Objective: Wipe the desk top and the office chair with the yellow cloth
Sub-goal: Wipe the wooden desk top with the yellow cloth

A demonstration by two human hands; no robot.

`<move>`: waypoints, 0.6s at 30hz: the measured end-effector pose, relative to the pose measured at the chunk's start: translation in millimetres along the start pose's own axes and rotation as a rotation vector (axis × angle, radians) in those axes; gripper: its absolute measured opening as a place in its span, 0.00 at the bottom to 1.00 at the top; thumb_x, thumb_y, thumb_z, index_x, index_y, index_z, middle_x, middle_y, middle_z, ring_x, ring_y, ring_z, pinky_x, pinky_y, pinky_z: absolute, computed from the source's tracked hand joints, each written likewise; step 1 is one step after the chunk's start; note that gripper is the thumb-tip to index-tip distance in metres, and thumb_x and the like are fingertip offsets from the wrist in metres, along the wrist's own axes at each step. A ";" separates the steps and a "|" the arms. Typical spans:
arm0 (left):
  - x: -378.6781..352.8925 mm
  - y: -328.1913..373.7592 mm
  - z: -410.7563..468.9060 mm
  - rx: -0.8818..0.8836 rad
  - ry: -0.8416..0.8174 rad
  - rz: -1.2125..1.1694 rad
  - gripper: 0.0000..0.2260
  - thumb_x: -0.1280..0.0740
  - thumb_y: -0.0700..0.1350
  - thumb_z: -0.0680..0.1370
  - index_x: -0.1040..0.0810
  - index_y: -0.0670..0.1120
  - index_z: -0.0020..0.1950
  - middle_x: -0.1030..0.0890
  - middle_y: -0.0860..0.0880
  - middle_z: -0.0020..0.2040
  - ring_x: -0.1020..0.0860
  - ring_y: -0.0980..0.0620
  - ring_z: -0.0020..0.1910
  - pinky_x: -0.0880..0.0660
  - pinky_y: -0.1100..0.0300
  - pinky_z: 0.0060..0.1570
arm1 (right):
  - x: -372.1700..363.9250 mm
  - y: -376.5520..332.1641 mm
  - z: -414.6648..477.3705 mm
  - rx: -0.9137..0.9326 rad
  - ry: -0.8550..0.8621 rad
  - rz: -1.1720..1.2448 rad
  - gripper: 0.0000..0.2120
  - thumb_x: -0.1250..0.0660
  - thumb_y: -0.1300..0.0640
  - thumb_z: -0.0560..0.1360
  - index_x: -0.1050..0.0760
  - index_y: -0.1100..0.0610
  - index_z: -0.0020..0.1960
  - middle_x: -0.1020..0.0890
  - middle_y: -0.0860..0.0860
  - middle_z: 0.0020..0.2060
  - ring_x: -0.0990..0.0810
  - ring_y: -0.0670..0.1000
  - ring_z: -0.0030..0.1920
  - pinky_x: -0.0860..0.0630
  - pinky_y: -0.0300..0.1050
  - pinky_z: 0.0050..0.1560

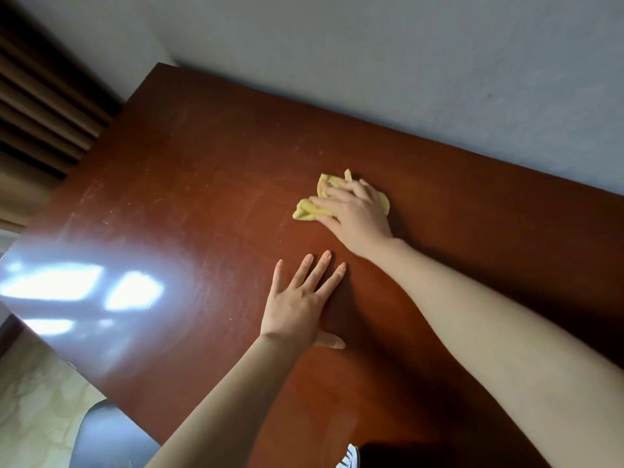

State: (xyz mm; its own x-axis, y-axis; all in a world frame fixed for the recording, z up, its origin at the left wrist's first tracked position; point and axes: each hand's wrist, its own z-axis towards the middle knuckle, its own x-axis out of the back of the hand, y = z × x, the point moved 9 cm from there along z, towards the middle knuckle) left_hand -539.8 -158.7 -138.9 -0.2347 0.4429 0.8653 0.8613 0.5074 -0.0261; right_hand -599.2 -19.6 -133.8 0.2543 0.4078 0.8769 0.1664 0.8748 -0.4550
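Note:
A crumpled yellow cloth lies on the reddish-brown desk top, toward its far side near the wall. My right hand presses flat on the cloth with straight, spread fingers, covering most of it. My left hand rests flat on the bare desk surface a little nearer to me, fingers straight and spread, apart from the cloth. A dark grey curved part of the office chair shows past the desk's near left edge.
A grey wall runs along the desk's far edge. Brown curtains hang at the upper left. Pale tiled floor lies left of the desk. Window glare shines on the desk's left part. A striped shoe peeks in at the bottom.

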 end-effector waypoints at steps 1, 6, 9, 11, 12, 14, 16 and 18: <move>0.3 0.0 0.0 -0.001 -0.009 0.004 0.52 0.35 0.71 0.67 0.70 0.58 0.74 0.67 0.55 0.76 0.64 0.51 0.76 0.65 0.41 0.71 | 1.8 -3.2 -11.0 0.015 0.009 0.003 0.15 0.32 0.50 0.75 0.21 0.49 0.62 0.22 0.50 0.63 0.29 0.58 0.65 0.40 0.57 0.67; 2.0 0.5 -1.0 -0.006 -0.023 0.030 0.51 0.36 0.72 0.67 0.68 0.57 0.75 0.65 0.53 0.77 0.64 0.50 0.76 0.66 0.42 0.71 | 22.1 1.8 -71.5 0.075 0.028 -0.061 0.17 0.28 0.53 0.73 0.21 0.52 0.61 0.20 0.50 0.61 0.25 0.56 0.62 0.33 0.57 0.65; 3.9 1.5 -3.0 -0.017 -0.008 0.042 0.51 0.37 0.72 0.67 0.68 0.57 0.75 0.66 0.54 0.77 0.63 0.50 0.77 0.65 0.42 0.71 | 41.4 22.7 -102.7 0.083 0.045 -0.101 0.18 0.28 0.54 0.72 0.21 0.52 0.61 0.21 0.49 0.62 0.25 0.55 0.63 0.32 0.56 0.64; 5.1 1.8 -4.1 -0.021 0.003 0.045 0.51 0.37 0.72 0.67 0.68 0.57 0.75 0.66 0.54 0.77 0.62 0.50 0.77 0.64 0.43 0.72 | 53.6 40.0 -117.3 0.067 0.040 -0.129 0.18 0.29 0.52 0.72 0.22 0.51 0.62 0.22 0.48 0.63 0.25 0.54 0.63 0.32 0.57 0.64; 5.5 1.2 -4.9 -0.019 0.008 0.048 0.51 0.37 0.72 0.67 0.68 0.57 0.75 0.65 0.54 0.77 0.62 0.50 0.77 0.64 0.43 0.72 | 59.1 48.5 -121.0 0.056 0.034 -0.136 0.18 0.30 0.52 0.72 0.22 0.51 0.62 0.22 0.48 0.63 0.25 0.55 0.64 0.32 0.57 0.64; 6.3 2.8 -5.4 -0.023 0.019 0.055 0.51 0.37 0.72 0.67 0.68 0.57 0.75 0.65 0.53 0.77 0.61 0.50 0.77 0.64 0.43 0.72 | 69.8 66.7 -123.7 0.026 0.025 -0.151 0.19 0.30 0.53 0.72 0.23 0.51 0.63 0.23 0.49 0.64 0.26 0.55 0.64 0.31 0.57 0.64; 6.9 4.1 -5.4 -0.025 0.031 0.052 0.51 0.37 0.72 0.67 0.68 0.56 0.75 0.65 0.53 0.77 0.62 0.50 0.77 0.64 0.43 0.72 | 79.0 84.3 -117.1 -0.012 0.033 -0.158 0.19 0.28 0.55 0.72 0.23 0.52 0.63 0.23 0.51 0.64 0.26 0.56 0.63 0.29 0.59 0.63; 6.4 4.5 -5.0 -0.024 0.039 0.035 0.51 0.37 0.72 0.67 0.68 0.57 0.75 0.65 0.53 0.77 0.62 0.50 0.77 0.64 0.43 0.72 | 85.3 102.2 -102.6 -0.057 0.058 -0.154 0.19 0.28 0.56 0.72 0.22 0.53 0.63 0.23 0.53 0.64 0.25 0.57 0.62 0.29 0.59 0.61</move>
State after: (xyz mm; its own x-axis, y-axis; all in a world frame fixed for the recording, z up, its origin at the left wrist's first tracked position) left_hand -535.2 -157.2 -130.9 -0.1871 0.4304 0.8830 0.8792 0.4743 -0.0449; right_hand -462.7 77.7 -121.4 0.2755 0.2527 0.9275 0.2609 0.9090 -0.3251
